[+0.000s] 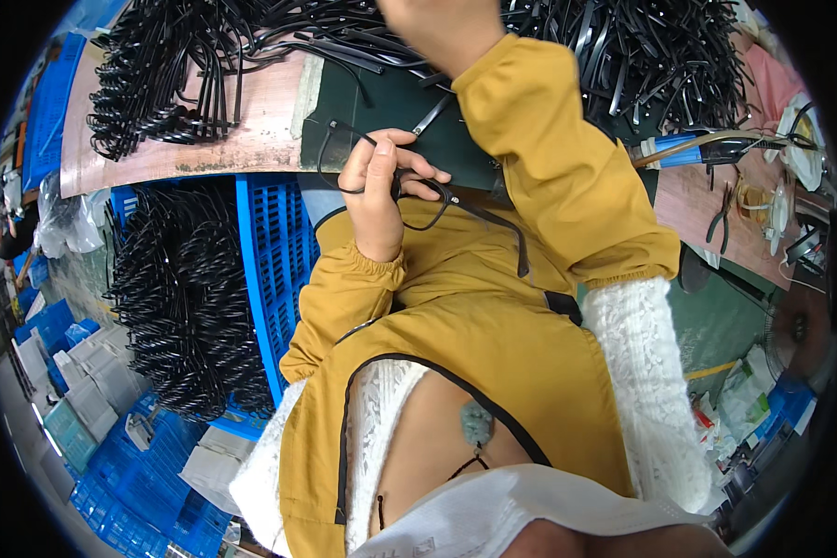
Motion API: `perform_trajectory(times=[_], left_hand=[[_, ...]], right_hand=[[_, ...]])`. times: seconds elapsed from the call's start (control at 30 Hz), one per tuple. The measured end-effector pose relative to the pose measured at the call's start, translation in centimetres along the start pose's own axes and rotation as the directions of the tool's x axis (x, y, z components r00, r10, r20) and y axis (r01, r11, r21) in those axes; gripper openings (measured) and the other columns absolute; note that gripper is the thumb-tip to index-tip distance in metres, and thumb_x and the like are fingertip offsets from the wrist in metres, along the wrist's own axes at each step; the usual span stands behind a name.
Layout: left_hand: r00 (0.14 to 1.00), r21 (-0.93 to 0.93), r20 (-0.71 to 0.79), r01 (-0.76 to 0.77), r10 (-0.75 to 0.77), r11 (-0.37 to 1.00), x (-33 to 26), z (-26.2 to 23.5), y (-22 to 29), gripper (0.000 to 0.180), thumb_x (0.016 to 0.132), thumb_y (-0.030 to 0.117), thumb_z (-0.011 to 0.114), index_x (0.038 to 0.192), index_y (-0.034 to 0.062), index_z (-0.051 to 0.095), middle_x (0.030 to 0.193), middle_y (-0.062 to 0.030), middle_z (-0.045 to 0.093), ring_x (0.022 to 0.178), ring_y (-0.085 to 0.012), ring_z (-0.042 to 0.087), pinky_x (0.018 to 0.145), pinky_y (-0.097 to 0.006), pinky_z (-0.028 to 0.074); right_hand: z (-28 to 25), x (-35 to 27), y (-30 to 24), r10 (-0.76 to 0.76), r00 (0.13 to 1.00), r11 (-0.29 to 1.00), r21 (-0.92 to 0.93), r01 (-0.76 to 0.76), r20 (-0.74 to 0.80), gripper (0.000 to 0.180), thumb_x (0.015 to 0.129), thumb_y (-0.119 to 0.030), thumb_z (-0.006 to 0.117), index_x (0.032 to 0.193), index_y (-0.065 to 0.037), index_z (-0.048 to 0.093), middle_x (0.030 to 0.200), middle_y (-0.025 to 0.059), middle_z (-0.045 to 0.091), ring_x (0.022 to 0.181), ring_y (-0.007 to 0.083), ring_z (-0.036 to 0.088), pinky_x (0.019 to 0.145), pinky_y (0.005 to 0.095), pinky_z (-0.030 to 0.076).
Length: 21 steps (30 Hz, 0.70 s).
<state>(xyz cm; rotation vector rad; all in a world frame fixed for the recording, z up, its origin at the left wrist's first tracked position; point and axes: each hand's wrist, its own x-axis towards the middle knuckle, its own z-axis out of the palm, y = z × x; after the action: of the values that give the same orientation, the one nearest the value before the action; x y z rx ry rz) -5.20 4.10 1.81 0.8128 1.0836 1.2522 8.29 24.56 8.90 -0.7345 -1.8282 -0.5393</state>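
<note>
My left hand [378, 191] is closed around a black eyeglass frame [505, 223], held just above my lap at the bench edge. One temple of the frame hangs down to the right. Close beyond the fingers, a loose dark temple piece [431, 115] lies on the green mat [339, 107]. My right hand [451, 33] reaches over the far side of the bench, near a large heap of black temple pieces [660, 60]. Its fingers are cut off by the upper edge, so whether it holds anything is hidden.
More black eyeglass parts [172, 84] are piled at the bench's left. Below them, a blue crate [262, 279] holds many black frames [181, 298]. Pliers [719, 220], a blue-handled tool [676, 149] and a spool [756, 200] lie at right. Blue baskets [130, 493] stand lower left.
</note>
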Motion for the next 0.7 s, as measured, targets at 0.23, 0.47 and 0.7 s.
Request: perform_trajectory(times=[0.23, 0.47, 0.7], left_hand=[[0.995, -0.026, 0.067, 0.079, -0.077, 0.997, 0.5, -0.1, 1.3, 0.058, 0.111, 0.044, 0.035, 0.115, -0.0091, 0.059, 0.081, -0.0139, 0.068, 0.071, -0.0266, 0.073, 0.058, -0.029, 0.060], [0.568, 0.092, 0.477, 0.726, -0.671, 0.681, -0.7, 2.9, 1.7, 0.062, 0.105, 0.041, 0.038, 0.116, -0.0120, 0.068, 0.071, -0.0165, 0.068, 0.065, -0.0276, 0.072, 0.054, -0.026, 0.056], [0.432, 0.165, 0.493, 0.806, -0.755, 0.569, -2.6, 6.1, -1.0, 0.046, 0.103, 0.020, 0.046, 0.138, -0.0069, 0.058, 0.066, -0.0093, 0.064, 0.056, -0.0220, 0.069, 0.048, -0.023, 0.051]], right_hand=[[-14.3, -3.3, -6.8, 0.743, 0.455, 0.249, 0.428, -0.869, 0.490, 0.029, 0.099, 0.001, 0.063, 0.128, 0.001, 0.063, 0.113, 0.0090, 0.068, 0.090, 0.0142, 0.066, 0.070, 0.0264, 0.053], [-23.2, -12.0, -8.8, 0.637, 0.542, 0.435, 0.325, -0.840, 0.547, 0.012, 0.098, 0.001, 0.061, 0.109, 0.002, 0.067, 0.096, 0.0086, 0.064, 0.087, 0.0177, 0.064, 0.077, 0.0293, 0.052], [-22.7, -15.5, -9.1, 0.758, 0.379, 0.263, 0.283, -0.922, 0.530, 0.009, 0.094, 0.005, 0.066, 0.103, 0.007, 0.067, 0.101, 0.0106, 0.070, 0.087, 0.0159, 0.071, 0.075, 0.0272, 0.058]])
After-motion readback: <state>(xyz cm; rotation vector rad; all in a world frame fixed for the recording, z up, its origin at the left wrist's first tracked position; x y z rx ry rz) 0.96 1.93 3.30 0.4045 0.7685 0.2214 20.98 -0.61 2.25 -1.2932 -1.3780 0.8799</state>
